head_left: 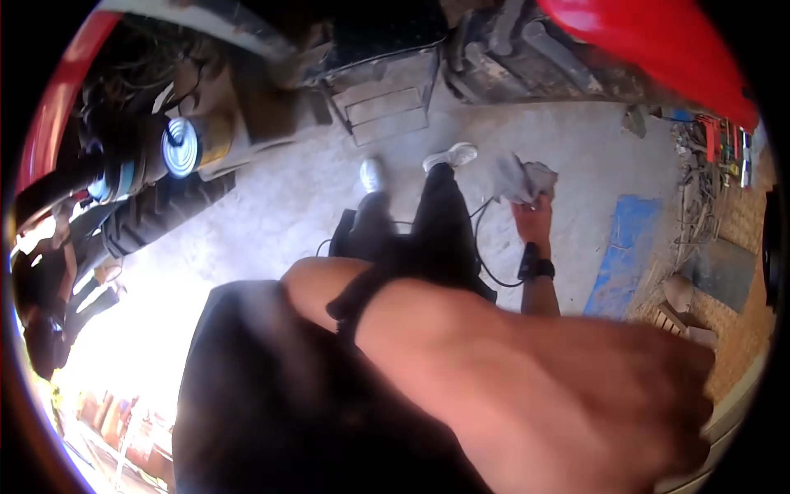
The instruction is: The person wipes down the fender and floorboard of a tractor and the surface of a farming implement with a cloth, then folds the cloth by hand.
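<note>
My right hand (533,218) is closed on a crumpled grey cloth (524,179), held out to the right of my legs. A dark watch is strapped to that wrist. Close to the camera, my left forearm crosses from left to right, a black band around it. My left hand (605,403) looks large and a little blurred at the lower right, its back turned towards me. Its fingers curl away, so whatever they may hold is hidden. Behind my right hand, a dark cable (485,255) curves beside my leg.
A black stool-like frame (387,103) stands ahead of my shoes. Treaded tyres (169,214) and machinery with a round filter-like part (181,148) are at the left, under red bodywork. A blue sheet (624,255) and tools (728,148) lie right. Another person (49,280) is far left.
</note>
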A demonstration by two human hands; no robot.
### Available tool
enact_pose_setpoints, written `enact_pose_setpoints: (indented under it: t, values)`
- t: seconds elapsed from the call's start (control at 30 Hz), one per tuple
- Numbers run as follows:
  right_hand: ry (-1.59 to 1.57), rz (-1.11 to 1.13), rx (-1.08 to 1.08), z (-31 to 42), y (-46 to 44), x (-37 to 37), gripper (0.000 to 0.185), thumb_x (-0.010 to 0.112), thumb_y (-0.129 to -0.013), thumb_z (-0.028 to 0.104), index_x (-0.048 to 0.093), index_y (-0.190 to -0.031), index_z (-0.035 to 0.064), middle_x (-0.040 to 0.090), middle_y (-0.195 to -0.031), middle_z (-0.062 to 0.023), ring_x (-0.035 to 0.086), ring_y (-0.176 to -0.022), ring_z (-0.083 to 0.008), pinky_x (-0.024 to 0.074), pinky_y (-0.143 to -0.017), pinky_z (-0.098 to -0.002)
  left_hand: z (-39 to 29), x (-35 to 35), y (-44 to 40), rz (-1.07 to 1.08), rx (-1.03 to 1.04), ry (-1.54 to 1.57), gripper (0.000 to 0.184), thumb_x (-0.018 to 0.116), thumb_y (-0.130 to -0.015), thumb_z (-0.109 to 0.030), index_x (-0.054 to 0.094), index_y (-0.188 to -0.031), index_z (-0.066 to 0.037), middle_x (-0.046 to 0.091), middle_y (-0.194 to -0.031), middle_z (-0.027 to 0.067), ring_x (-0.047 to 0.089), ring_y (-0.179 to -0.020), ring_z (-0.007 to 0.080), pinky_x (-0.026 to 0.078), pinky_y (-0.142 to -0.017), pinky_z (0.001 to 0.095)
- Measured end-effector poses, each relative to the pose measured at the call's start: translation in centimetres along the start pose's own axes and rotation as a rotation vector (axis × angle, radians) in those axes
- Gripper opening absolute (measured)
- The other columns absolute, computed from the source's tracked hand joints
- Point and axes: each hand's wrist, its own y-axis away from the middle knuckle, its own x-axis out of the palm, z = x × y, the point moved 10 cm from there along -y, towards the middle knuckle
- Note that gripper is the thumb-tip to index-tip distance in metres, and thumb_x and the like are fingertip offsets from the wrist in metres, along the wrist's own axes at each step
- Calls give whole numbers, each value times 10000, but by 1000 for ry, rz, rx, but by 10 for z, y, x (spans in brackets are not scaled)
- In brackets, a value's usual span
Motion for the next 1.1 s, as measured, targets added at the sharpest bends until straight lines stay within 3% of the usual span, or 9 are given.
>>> enact_pose_setpoints:
  t: [0.17, 0.33, 0.5, 0.53, 0.63, 0.73, 0.8, 0.93, 1.1]
  values:
    - [-165, -130, 47, -13, 36, -20, 403, 566, -924, 308, 525, -1235, 55, 550, -1262, -91, 521, -1200, -248, 445, -1035, -447, -22, 8, 25, -47, -9, 11, 201, 572, -880, -81, 621, -1047, 20, 645, -988, 126, 599, -843, 219, 490, -787, 379]
    - [-89, 121, -120, -19, 29, -14, 404, 487, -996, 274, 471, -1319, 31, 552, -1267, -120, 533, -1173, -246, 506, -963, -406, -12, 50, 26, -11, -40, 48, 233, 544, -903, -88, 599, -1109, 5, 623, -1058, 126, 583, -920, 225, 474, -844, 378]
    - [228, 160, -159, -27, 36, -9, 360, 567, -918, 373, 516, -1215, 176, 570, -1222, -61, 549, -1153, -259, 444, -990, -439, 17, 101, 30, 59, -85, 105, 267, 515, -926, -96, 577, -1172, -11, 602, -1128, 125, 566, -997, 232, 458, -900, 378]
    - [-162, 179, 3, -51, 18, -27, 370, 563, -922, 367, 515, -1227, 164, 568, -1221, -63, 543, -1161, -260, 427, -1007, -438, 27, 123, 33, 86, -99, 140, 275, 509, -930, -97, 573, -1184, -14, 597, -1142, 125, 563, -1012, 233, 455, -911, 378]
    - [-168, 187, 27, -46, 39, -32, 392, 566, -920, 370, 518, -1241, 150, 563, -1231, -68, 534, -1181, -257, 410, -1028, -430, 38, 150, 41, 103, -115, 156, 296, 492, -944, -102, 559, -1222, -24, 584, -1185, 125, 553, -1058, 237, 446, -945, 378]
    - [217, 152, -257, -4, 82, -24, 434, 552, -921, 373, 513, -1276, 128, 551, -1277, -71, 502, -1240, -259, 401, -1051, -442, 45, 169, 50, 105, -126, 159, 318, 475, -957, -106, 546, -1259, -33, 571, -1227, 125, 543, -1104, 240, 436, -979, 378]
    - [-210, 25, -17, -22, 83, -40, 425, 538, -925, 353, 511, -1284, 128, 553, -1275, -73, 514, -1220, -259, 407, -1049, -444, 47, 182, 60, 107, -136, 160, 333, 464, -967, -109, 537, -1284, -40, 563, -1255, 124, 536, -1135, 243, 430, -1001, 378]
    - [72, 163, -212, -31, 57, -86, 398, 525, -923, 337, 523, -1254, 115, 554, -1272, -82, 530, -1200, -255, 423, -1037, -433, 55, 195, 80, 92, -141, 120, 363, 441, -985, -115, 520, -1334, -52, 546, -1311, 124, 523, -1197, 248, 417, -1046, 378]
    - [-204, 62, 45, -24, 69, -72, 385, 481, -964, 323, 537, -1259, 83, 566, -1301, -84, 535, -1229, -247, 400, -1067, -415, 59, 219, 126, 110, -156, 32, 402, 412, -1008, -122, 498, -1396, -68, 524, -1381, 123, 506, -1273, 254, 401, -1103, 377]
